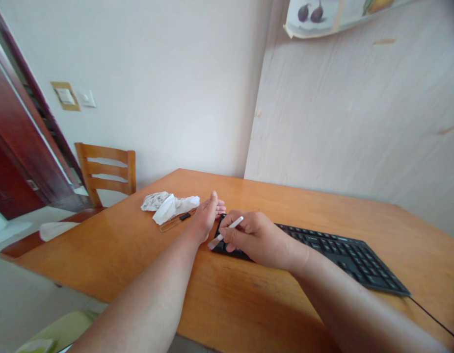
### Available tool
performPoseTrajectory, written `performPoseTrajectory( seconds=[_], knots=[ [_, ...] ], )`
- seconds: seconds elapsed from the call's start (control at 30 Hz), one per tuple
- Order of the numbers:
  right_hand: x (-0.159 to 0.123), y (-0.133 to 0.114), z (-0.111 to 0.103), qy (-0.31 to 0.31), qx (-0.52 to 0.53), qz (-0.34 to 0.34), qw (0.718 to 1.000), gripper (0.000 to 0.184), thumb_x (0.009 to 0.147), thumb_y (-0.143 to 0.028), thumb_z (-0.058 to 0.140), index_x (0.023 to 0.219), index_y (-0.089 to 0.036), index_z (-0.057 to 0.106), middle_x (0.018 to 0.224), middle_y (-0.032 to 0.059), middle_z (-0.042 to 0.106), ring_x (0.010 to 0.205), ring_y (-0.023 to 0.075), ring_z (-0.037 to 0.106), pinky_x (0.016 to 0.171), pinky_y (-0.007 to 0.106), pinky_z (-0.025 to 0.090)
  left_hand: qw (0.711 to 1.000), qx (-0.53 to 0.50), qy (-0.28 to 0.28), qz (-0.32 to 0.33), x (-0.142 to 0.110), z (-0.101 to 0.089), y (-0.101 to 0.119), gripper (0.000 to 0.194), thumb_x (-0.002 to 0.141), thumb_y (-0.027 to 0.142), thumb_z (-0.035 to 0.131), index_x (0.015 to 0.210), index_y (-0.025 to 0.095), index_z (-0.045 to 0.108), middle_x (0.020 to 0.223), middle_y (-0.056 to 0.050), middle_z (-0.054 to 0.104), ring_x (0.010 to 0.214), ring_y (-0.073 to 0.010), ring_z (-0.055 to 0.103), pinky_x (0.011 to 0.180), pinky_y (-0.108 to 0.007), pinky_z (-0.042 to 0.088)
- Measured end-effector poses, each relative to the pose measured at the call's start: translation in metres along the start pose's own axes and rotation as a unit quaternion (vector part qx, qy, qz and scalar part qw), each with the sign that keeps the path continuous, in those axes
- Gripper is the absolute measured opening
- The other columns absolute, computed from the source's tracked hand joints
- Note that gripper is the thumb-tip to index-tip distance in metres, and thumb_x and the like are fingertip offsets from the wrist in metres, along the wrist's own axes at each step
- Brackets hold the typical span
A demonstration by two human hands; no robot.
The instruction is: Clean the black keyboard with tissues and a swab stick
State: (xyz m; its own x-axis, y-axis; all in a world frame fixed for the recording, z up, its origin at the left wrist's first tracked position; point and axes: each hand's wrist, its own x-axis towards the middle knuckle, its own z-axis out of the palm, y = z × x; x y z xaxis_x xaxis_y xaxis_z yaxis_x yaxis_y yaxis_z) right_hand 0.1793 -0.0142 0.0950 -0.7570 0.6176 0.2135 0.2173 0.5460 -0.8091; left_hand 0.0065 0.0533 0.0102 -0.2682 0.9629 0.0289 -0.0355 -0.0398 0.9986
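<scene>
A pale wall rises beyond both hands, a printed poster high on its right side. Below it spreads an orange-brown wooden tabletop, which runs under the hands and out to either side. A slatted wooden chair stands at the table's far left, well apart from the left hand.

Across the tabletop lies a black keyboard, its left end at the hands and partly hidden by them, its body reaching away beyond the right hand and forearm. A dark cable trails from its right end.

The left hand is open and empty as far as can be seen, thumb raised, beside the keyboard's left end; whether it touches is unclear. Just left of it sit crumpled white cloths or papers, with a thin looped wire item bearing a black piece closer in.

Smallest, a white-handled brush is pinched in the right hand, its bristles angled down at the keyboard's near left corner.
</scene>
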Motion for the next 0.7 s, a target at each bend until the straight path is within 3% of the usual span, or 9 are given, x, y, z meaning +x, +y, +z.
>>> performPoseTrajectory(
  seconds=[0.13,0.3,0.47,0.57,0.63,0.7],
  knots=[
    [0.003,0.004,0.004,0.012,0.05,-0.007,0.999,0.022,0.097,-0.032,0.051,0.088,-0.02,0.067,0.091,0.0031,0.075,0.077,0.0133,0.067,0.068,0.024,0.052,1.0,0.004,-0.006,-0.002,0.0,0.0,0.001,0.076,0.082,0.083,0.035,0.096,0.015,0.067,0.1,-0.017,0.073,0.094,-0.027,0.069,0.081,-0.037,0.053],
    [0.001,0.007,-0.014,0.025,-0.136,0.062,0.989,0.029,0.093,-0.024,0.048,0.069,-0.019,0.063,0.066,0.0014,0.07,0.055,0.0112,0.056,0.054,0.023,0.041,1.0,0.001,0.002,0.025,0.004,0.0,-0.006,0.076,0.084,0.081,0.035,0.096,0.013,0.067,0.097,-0.017,0.073,0.089,-0.0248,0.069,0.081,-0.037,0.053],
    [-0.001,0.008,-0.038,0.069,-0.369,0.126,0.918,0.029,0.087,-0.023,0.051,0.058,-0.021,0.057,0.057,0.0046,0.062,0.053,0.0149,0.051,0.053,0.029,0.03,1.0,0.008,0.01,0.024,0.003,0.001,-0.004,0.073,0.085,0.08,0.035,0.093,0.014,0.068,0.092,-0.016,0.073,0.083,-0.023,0.068,0.079,-0.037,0.053],
    [-0.003,0.008,-0.044,0.094,-0.43,0.171,0.881,0.027,0.087,-0.026,0.051,0.062,-0.021,0.059,0.063,0.0084,0.064,0.056,0.0179,0.053,0.056,0.031,0.029,1.0,0.008,0.009,0.022,0.002,0.0,-0.003,0.074,0.085,0.08,0.035,0.094,0.014,0.068,0.094,-0.016,0.073,0.083,-0.0226,0.068,0.079,-0.036,0.053],
    [-0.003,0.008,-0.043,0.094,-0.417,0.171,0.888,0.026,0.086,-0.025,0.052,0.061,-0.021,0.058,0.064,0.0083,0.064,0.057,0.0182,0.053,0.056,0.031,0.03,1.0,0.008,0.005,0.024,0.002,0.0,-0.004,0.075,0.085,0.08,0.034,0.095,0.014,0.068,0.095,-0.016,0.073,0.083,-0.0223,0.068,0.079,-0.036,0.053],
    [-0.003,0.009,-0.04,0.07,-0.349,0.143,0.924,0.027,0.086,-0.024,0.051,0.06,-0.021,0.055,0.061,0.0055,0.063,0.055,0.0163,0.052,0.054,0.029,0.031,1.0,0.009,0.003,0.027,0.003,-0.001,-0.005,0.076,0.084,0.08,0.034,0.095,0.013,0.068,0.096,-0.016,0.073,0.083,-0.0222,0.068,0.079,-0.036,0.053]
  ],
)
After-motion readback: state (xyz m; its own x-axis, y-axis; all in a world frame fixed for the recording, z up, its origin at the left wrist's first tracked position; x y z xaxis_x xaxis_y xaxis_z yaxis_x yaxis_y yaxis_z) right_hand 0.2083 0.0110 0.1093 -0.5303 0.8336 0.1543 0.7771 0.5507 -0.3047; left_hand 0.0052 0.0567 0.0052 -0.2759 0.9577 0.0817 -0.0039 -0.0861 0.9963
